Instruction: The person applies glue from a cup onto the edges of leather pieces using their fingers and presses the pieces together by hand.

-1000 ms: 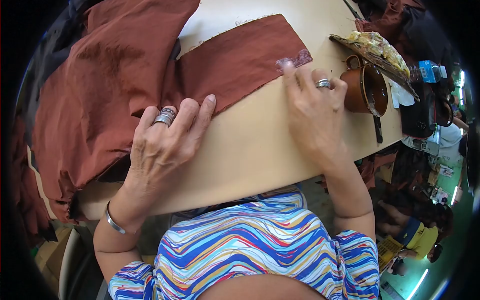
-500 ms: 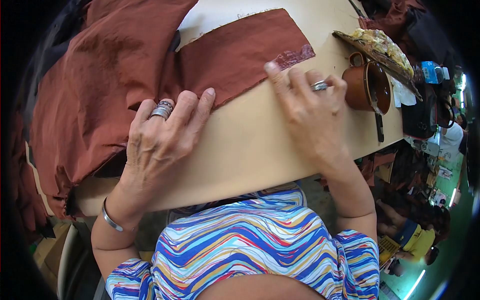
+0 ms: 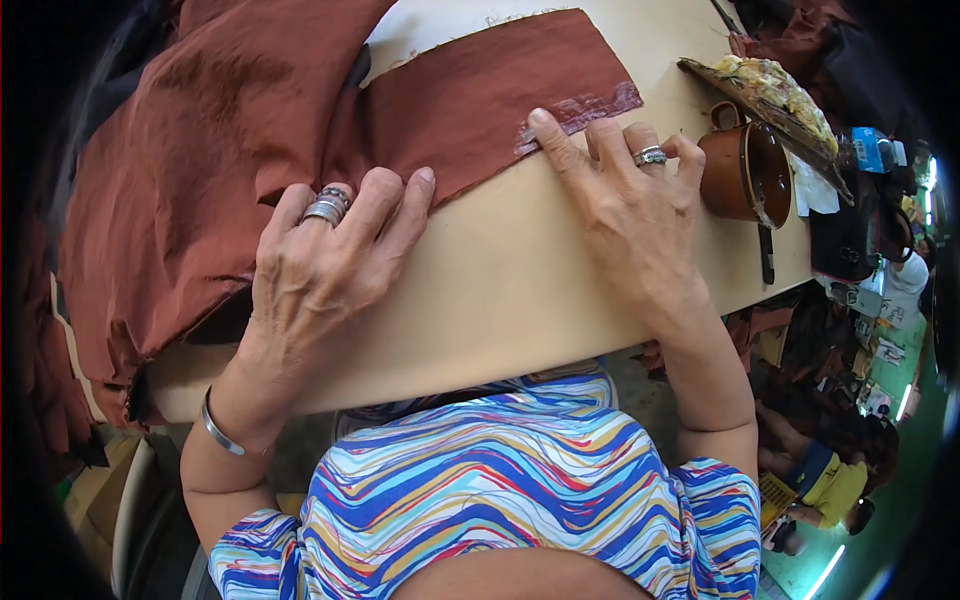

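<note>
Reddish-brown fabric (image 3: 480,90) lies across the table, with one flat strip reaching to the right and a larger bunched part at the left. Along the strip's lower right edge runs a whitish, wet-looking smear (image 3: 580,108). My left hand (image 3: 335,235) rests on the fabric near the strip's lower edge, fingers lying flat and somewhat apart, rings on one finger. At the smear's left end, my right hand (image 3: 635,195) touches the edge with its outstretched index finger or thumb; its other fingers are spread and slightly bent. I see nothing held in either hand.
A brown mug (image 3: 742,175) stands just right of my right hand. Behind it lies a dark board (image 3: 760,120) topped with a crusty yellowish mass. A bottle with a blue label (image 3: 872,150) and a dark bag (image 3: 845,235) are at the right. Another person in yellow (image 3: 840,490) is farther off.
My right hand has moved along the strip's edge, and the whitish smear now extends farther left. My left hand stays in nearly the same place on the fabric.
</note>
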Demonstrator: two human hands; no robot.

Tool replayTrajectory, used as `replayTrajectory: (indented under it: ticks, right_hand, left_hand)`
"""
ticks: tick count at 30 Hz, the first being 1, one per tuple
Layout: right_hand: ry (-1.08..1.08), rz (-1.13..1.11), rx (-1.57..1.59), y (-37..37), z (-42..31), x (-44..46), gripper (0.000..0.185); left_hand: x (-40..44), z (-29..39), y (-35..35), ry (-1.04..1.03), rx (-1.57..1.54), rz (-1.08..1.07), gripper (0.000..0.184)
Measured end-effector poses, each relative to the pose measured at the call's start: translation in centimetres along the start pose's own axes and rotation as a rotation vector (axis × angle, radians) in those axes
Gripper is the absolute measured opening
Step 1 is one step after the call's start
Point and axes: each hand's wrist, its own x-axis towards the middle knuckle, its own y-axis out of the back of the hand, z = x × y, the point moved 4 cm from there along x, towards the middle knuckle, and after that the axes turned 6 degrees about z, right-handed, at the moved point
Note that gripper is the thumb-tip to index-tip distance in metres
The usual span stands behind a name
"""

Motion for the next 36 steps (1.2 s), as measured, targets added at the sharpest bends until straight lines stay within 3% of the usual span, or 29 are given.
replayTrajectory:
  ticks: [5,12,20,27,30,36]
  right_hand:
    - [0.059,0.056,0.050,0.7,-3.3,-0.1,0.039]
    - [0.026,0.031,-0.066,0.0,-1.0,0.4,0.042]
    - [0.098,0.012,0.124,0.4,-3.5,0.5,0.047]
    - [0.158,-0.002,0.107,1.2,-7.5,1.5,0.051]
    - [0.143,0.099,0.194,1.0,-6.7,1.0,0.042]
    - [0.182,0.089,0.233,1.1,-6.4,1.2,0.038]
  left_hand:
    - [0.2,0.0,0.0,-0.052,0.022,0.113,0.032]
    - [-0.6,-0.7,0.6,-0.016,-0.080,0.083,0.027]
    - [-0.7,-1.0,1.2,0.009,-0.109,0.045,0.017]
    - [-2.5,-2.5,1.7,0.105,-0.208,-0.007,0.023]
    - [-1.0,-1.6,1.5,0.131,-0.235,-0.029,0.027]
    - [-1.0,-1.6,1.4,0.135,-0.179,-0.042,0.028]
